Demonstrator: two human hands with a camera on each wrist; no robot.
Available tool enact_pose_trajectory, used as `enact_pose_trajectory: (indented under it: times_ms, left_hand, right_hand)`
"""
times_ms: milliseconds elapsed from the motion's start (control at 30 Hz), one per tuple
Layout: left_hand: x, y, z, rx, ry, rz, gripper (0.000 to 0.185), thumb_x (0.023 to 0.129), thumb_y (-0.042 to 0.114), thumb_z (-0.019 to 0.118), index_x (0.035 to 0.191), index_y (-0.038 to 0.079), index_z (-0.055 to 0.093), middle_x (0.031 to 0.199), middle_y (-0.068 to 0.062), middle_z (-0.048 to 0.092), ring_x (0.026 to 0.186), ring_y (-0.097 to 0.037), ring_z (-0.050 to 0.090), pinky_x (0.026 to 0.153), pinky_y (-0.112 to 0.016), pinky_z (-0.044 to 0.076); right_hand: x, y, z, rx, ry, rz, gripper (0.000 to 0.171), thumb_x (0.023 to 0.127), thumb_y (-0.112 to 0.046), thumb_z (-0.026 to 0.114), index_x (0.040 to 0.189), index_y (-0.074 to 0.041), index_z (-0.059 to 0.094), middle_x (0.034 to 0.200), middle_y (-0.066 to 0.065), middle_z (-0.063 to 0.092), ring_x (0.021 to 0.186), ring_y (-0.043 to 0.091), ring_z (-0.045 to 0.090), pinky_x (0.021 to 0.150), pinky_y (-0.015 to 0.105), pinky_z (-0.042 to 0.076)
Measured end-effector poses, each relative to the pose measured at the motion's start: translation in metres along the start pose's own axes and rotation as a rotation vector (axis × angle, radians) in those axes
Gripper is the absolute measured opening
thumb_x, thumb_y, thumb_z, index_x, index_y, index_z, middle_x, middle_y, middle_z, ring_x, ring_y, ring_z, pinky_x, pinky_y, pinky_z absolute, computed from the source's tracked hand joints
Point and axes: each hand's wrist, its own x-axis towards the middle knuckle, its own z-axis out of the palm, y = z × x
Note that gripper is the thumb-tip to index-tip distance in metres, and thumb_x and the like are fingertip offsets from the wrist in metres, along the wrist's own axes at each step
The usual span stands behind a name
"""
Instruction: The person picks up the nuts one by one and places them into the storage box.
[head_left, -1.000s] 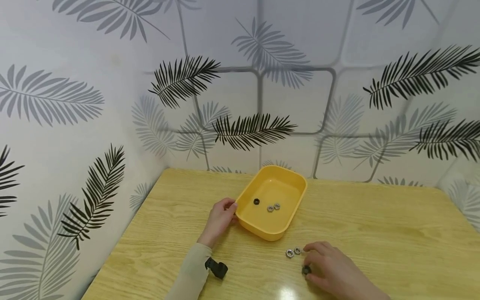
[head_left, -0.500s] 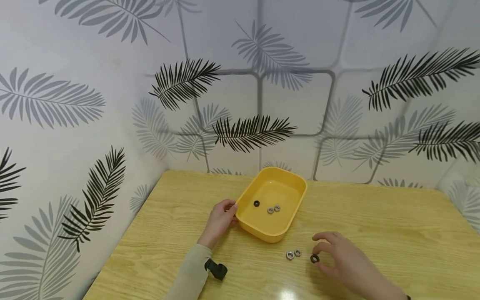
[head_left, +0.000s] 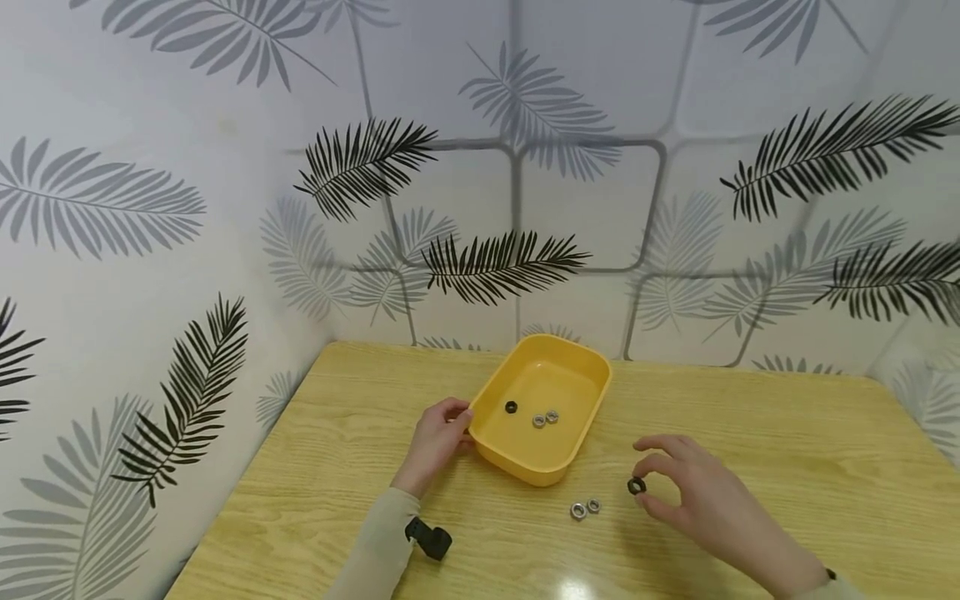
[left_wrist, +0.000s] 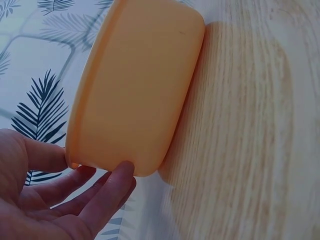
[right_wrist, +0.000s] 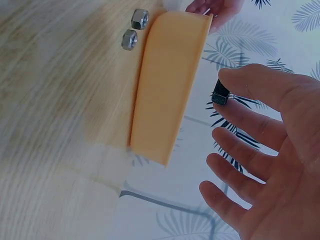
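Partly cut off in the left wrist view, a smooth yellow tray (head_left: 517,467) held one black nut (head_left: 511,407) and two silvery nuts (head_left: 552,416); the left hand (head_left: 435,444) pinched it at left. The right hand (head_left: 697,500) pinched a hexagonal dark nut (right_wrist: 220,94), other fingers spread; two metal nuts (right_wrist: 139,20) lay nearer on the wood-grained table (head_left: 787,467).

Head view facing forward-down, wrist views close, all sharing tray (head_left: 551,375)

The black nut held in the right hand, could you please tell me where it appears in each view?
Head: black nut right of centre, low.
Left wrist: not in it.
Right wrist: right of centre, above mid-height, pinched by the right hand.
Shared landmark: the yellow tray.
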Motion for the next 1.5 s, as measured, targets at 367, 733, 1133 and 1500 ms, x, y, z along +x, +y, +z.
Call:
enact_pose_trajectory:
  times_ms: [367,733,1133,1500]
  left_hand:
    - [0.000,0.000,0.000,0.003,0.011,0.006,0.028,0.103,0.011,0.051,0.123,-0.007,0.059,0.112,-0.025,0.059,0.088,-0.027,0.066,0.079,-0.044,0.058]
    - [-0.002,-0.004,0.001,-0.010,-0.003,0.017,0.027,0.103,0.012,0.051,0.122,-0.007,0.059,0.111,-0.025,0.058,0.091,-0.028,0.065,0.082,-0.047,0.057]
    - [-0.001,-0.003,-0.001,-0.010,-0.010,0.023,0.027,0.103,0.010,0.050,0.122,-0.008,0.058,0.112,-0.026,0.057,0.083,-0.021,0.065,0.081,-0.047,0.057]
    - [-0.001,-0.004,0.000,-0.011,-0.003,0.025,0.027,0.103,0.010,0.051,0.122,-0.009,0.058,0.111,-0.026,0.057,0.084,-0.022,0.065,0.080,-0.045,0.057]
  right_hand:
    - [0.011,-0.001,-0.004,0.019,0.039,0.009,0.022,0.076,-0.017,0.084,0.091,-0.022,0.068,0.119,0.004,0.062,0.111,0.028,0.057,0.082,0.048,0.053]
    - [0.017,0.001,-0.011,0.042,0.066,0.036,0.023,0.078,-0.016,0.083,0.095,-0.021,0.069,0.122,0.005,0.060,0.112,0.030,0.056,0.081,0.051,0.053]
    - [0.031,0.001,-0.008,0.112,0.087,0.077,0.023,0.081,-0.013,0.081,0.100,-0.017,0.069,0.126,0.008,0.059,0.115,0.033,0.054,0.087,0.053,0.050]
    - [0.042,0.002,-0.003,0.147,0.134,0.102,0.022,0.083,-0.013,0.080,0.101,-0.015,0.068,0.127,0.008,0.057,0.117,0.032,0.051,0.088,0.053,0.048]
